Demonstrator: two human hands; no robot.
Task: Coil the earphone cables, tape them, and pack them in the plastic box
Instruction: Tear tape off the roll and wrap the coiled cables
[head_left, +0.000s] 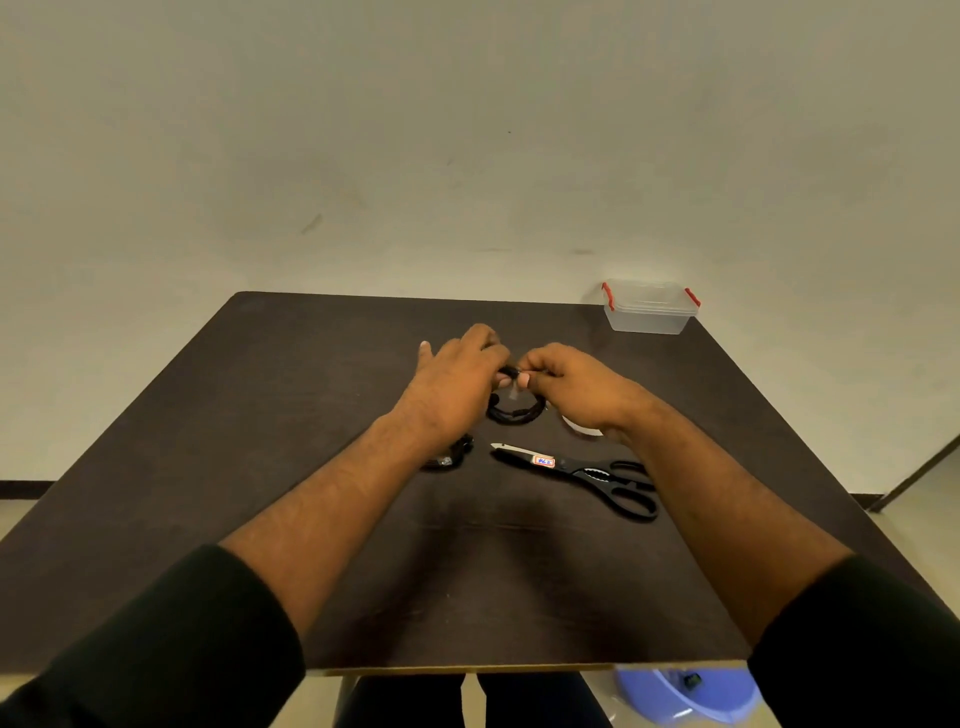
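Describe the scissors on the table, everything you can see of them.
The scissors lie flat on the dark table, near the person's right forearm, blades shut and pointing left, tip pale. The handles are black loops, probably plastic, toward the right. A small label with a red border and blue marks sits on the blade. A toothed section shows between the handles near the pivot. No hand touches them; they lie nearer the person than the coiled black cable.

A single head-worn wide-angle camera looks forward and down over the dark table (311, 519) toward the wall (467, 130), near the person's outstretched arms.
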